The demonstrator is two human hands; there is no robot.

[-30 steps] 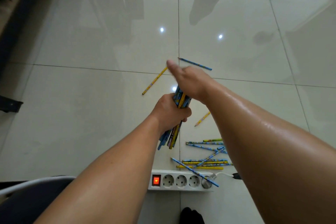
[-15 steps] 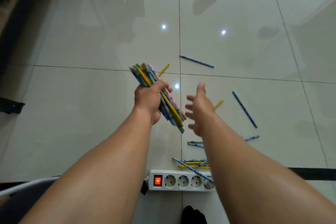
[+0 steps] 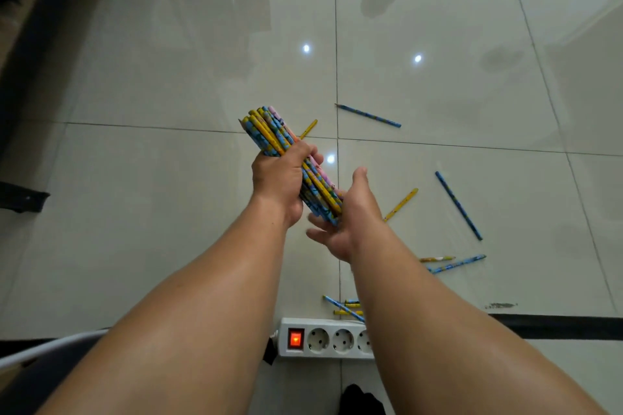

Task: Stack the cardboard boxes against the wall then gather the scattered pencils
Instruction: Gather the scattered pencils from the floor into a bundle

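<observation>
Far left, a dark strip of furniture (image 3: 20, 54) runs along the edge of the glossy tiled floor (image 3: 151, 195), and a white curved rail (image 3: 50, 345) pokes in at the bottom corner. Moving in, the left hand (image 3: 281, 178) is up over the floor with its fingers clenched tight around a fat bundle of pencils (image 3: 269, 131), blue, yellow and a bit of pink, tilted so the top ends point up and to the left. Just behind that bundle a yellow pencil (image 3: 308, 129) lies on the floor, half hidden. Down at the bottom, a white power strip (image 3: 323, 340) sits with its red switch (image 3: 295, 339) lit. Now the right hand (image 3: 350, 216), palm turned in, fingers spread and loose, cupping the lower end of the bundle and touching it without closing around it. Past it, loose pencils everywhere: a blue pencil (image 3: 369, 115) up beyond the tile seam, a second yellow pencil (image 3: 401, 204) just beside the right wrist, a long blue pencil (image 3: 458, 205) angled well out to the right, a pair of pencils (image 3: 451, 263) lying close together lower down, and a small heap of pencils (image 3: 345, 307) just above the power strip, partly covered by the right forearm. A black stripe (image 3: 556, 327) crosses the floor at far right.
</observation>
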